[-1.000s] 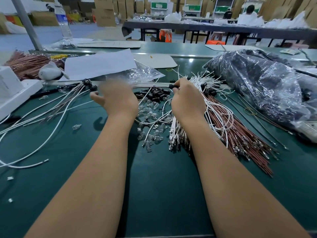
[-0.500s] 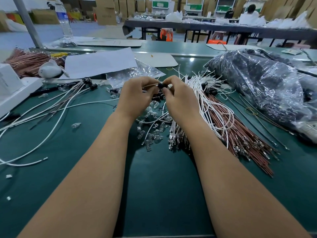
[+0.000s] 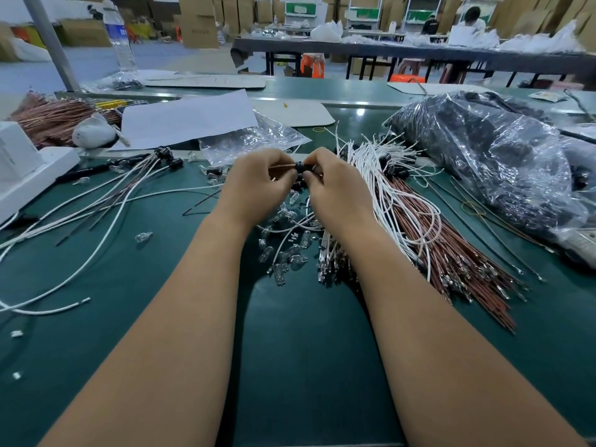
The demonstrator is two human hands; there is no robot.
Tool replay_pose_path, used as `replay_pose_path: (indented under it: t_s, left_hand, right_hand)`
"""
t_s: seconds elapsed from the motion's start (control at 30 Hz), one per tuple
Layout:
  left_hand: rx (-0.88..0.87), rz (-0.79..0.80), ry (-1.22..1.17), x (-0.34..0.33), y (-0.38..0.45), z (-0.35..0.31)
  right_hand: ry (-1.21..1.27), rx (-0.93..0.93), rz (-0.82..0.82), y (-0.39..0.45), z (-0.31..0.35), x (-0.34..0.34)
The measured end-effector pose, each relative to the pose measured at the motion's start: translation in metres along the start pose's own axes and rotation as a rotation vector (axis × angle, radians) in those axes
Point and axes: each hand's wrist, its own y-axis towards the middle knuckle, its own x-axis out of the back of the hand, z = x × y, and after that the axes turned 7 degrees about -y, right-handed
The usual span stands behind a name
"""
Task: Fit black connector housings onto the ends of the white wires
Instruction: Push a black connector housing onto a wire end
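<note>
Nearest, small clear bulbs [image 3: 283, 256] lie scattered on the green table [image 3: 290, 366] between the forearms. Above them the left hand [image 3: 258, 185] pinches a thin wire end [image 3: 282, 166], its tip at a black connector housing [image 3: 299, 166] pinched in the right hand [image 3: 335, 188]. Just right, the white wires [image 3: 380, 175] fan over brown wires [image 3: 451, 253]. Farther off lies a plastic bag [image 3: 500, 162] of dark parts.

Glossy crinkled plastic bag [image 3: 503, 162]; matt green tabletop [image 3: 306, 350].
</note>
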Motion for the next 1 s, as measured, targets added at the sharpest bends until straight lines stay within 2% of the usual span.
replay_pose_path:
  t_s: [0.23,0.4,1.0]
  left_hand:
    - [0.043,-0.061,-0.119,-0.0016,0.0012,0.006]
    - [0.041,-0.066,-0.128,-0.0015,0.0019,0.0069]
    - [-0.018,-0.053,-0.08,-0.0043,0.0015,0.0016]
  right_hand:
    - [0.079,-0.156,-0.08,0.0022,-0.0039,0.0016]
    - [0.255,-0.233,-0.096,0.0054,-0.0082,0.0025]
    - [0.385,-0.261,-0.124,0.0087,-0.0085,0.0026]
